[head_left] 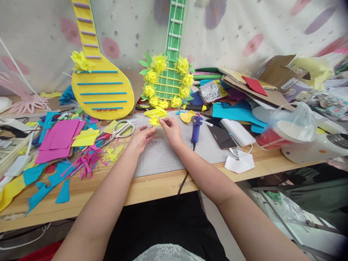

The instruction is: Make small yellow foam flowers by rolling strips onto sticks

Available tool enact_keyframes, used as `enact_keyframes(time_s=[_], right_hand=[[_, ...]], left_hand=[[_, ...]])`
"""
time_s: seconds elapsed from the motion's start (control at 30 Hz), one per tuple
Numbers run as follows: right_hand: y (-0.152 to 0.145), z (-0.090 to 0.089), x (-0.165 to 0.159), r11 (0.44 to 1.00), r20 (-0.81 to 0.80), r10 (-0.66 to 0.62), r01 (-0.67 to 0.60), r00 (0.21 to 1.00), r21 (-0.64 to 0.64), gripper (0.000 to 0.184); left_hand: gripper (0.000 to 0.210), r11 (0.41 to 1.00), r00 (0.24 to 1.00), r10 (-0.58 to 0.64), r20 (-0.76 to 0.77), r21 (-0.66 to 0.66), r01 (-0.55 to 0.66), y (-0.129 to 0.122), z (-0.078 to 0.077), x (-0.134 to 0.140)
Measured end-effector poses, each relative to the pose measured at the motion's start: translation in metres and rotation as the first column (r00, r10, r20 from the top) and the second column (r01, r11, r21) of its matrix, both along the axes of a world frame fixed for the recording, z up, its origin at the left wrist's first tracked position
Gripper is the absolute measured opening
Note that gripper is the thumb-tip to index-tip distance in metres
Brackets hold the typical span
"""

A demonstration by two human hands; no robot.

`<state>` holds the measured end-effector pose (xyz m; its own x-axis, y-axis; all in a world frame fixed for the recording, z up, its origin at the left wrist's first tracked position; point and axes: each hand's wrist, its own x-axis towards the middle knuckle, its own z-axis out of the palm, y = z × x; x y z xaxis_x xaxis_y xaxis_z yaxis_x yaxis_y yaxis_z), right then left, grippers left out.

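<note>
My right hand (172, 129) pinches a thin light stick (152, 114) between thumb and fingers. Under its fingertips, close to the stick, is a small yellow paper flower (153, 121). My left hand (142, 138) is at the flower's near left side, fingers loosely spread, a fingertip at or touching its edge. Behind the flower lie yellow paper pieces (157, 112). Both hands are over a grey cutting mat (160, 156). Beyond them stands a green paper guitar (169, 87) ringed with yellow flowers. A yellow paper instrument (104, 87) with blue strips leans to its left.
A blue glue gun (195, 130) stands right of my hands, beside a phone (221, 135) and white power bank (237, 132). Scissors (123, 128) and paper scraps (58, 139) lie left. A bagged cup (285, 132) and stacked cardboard (280, 72) fill the right.
</note>
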<state>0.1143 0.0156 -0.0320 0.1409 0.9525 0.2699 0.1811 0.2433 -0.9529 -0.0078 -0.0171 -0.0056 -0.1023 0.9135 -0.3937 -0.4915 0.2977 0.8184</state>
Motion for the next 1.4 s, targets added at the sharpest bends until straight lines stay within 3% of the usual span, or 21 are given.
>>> enact_keyframes(time_s=[0.17,0.37,0.63,1.17,1.4], right_hand=[[-0.003,0.004,0.0,1.0,0.016,0.0,0.0,1.0,0.024,0.018],[-0.004,0.005,-0.001,0.999,-0.021,0.011,-0.01,1.0,0.037,0.02],[0.005,-0.007,-0.002,0.998,-0.25,0.062,-0.059,0.966,0.02,0.021],[0.001,-0.002,-0.001,0.998,-0.21,0.05,-0.039,0.976,0.057,0.021],[0.0,0.0,-0.004,0.992,-0.314,0.122,-0.108,0.942,0.062,0.021]], left_hand=[[0.028,1.0,1.0,0.019,0.011,-0.018,-0.019,0.001,-0.001,-0.001],[0.007,0.997,0.986,-0.057,0.16,-0.037,0.063,0.002,0.001,-0.004],[0.007,0.992,0.983,-0.128,0.135,-0.001,0.129,0.0,0.0,-0.004],[0.015,0.997,0.991,-0.05,0.121,-0.049,0.056,0.003,-0.003,-0.006],[0.006,0.973,0.922,-0.161,0.353,-0.101,0.208,0.0,0.005,-0.01]])
